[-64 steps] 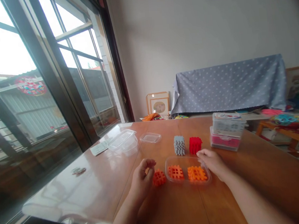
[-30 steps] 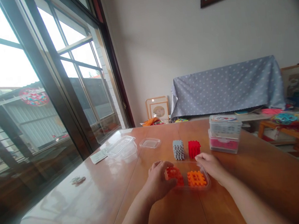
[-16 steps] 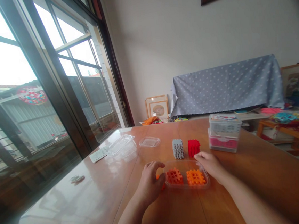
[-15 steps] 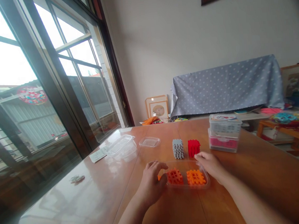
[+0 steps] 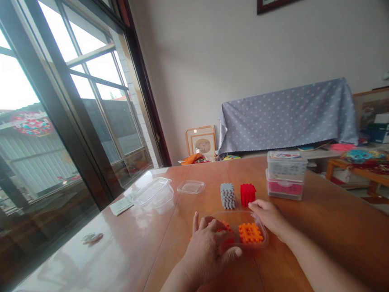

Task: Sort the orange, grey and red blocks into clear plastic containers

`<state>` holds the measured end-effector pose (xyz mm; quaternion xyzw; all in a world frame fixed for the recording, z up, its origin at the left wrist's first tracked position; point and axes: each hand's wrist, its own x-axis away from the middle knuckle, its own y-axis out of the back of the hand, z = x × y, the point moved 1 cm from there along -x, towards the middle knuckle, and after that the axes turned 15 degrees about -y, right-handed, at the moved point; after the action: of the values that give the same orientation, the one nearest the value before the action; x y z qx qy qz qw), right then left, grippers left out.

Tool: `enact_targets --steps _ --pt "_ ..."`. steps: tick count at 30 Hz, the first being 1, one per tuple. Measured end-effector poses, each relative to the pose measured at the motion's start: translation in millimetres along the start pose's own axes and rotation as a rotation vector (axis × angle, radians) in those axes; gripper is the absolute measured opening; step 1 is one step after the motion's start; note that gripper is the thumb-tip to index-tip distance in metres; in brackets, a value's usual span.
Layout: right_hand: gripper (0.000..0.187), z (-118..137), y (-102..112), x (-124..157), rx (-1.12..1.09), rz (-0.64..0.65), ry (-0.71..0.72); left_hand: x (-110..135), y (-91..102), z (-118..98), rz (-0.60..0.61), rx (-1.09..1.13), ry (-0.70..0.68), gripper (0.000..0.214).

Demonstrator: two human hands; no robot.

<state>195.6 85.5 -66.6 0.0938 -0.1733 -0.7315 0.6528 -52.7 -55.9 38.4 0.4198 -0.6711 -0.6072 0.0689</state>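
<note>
A clear plastic container (image 5: 266, 239) holds orange interlocking blocks on the table before me. On its right side lies one orange block (image 5: 250, 233); on its left, red-orange blocks (image 5: 230, 237) are partly covered by my left hand (image 5: 212, 246). That hand reaches over the container with its fingers apart and thumb stretched out; whether the fingertips touch the blocks I cannot tell. My right hand (image 5: 267, 214) pinches the container's far right rim. Just beyond the rim stand a stack of grey blocks (image 5: 228, 196) and a stack of red blocks (image 5: 248, 194).
Two stacked clear boxes (image 5: 285, 176), the lower with pink contents, stand at the right. Farther left are an open clear container (image 5: 154, 195), a clear lid (image 5: 191, 187) and a paper slip (image 5: 121, 206). A small clear bundle (image 5: 92, 238) lies near the left edge.
My left hand has moved from the container's left edge over the red-orange blocks, its fingers spreading. My right hand stays at the far right rim. The camera has shifted slightly.
</note>
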Motion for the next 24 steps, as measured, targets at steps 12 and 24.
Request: enact_targets --steps 12,24 --pt "0.038 5 2 3 -0.031 0.003 -0.029 9 11.1 17 -0.146 0.134 0.096 0.021" --pt "0.041 -1 2 0 0.011 0.041 -0.050 54 2.3 62 0.018 0.042 0.448 0.039"
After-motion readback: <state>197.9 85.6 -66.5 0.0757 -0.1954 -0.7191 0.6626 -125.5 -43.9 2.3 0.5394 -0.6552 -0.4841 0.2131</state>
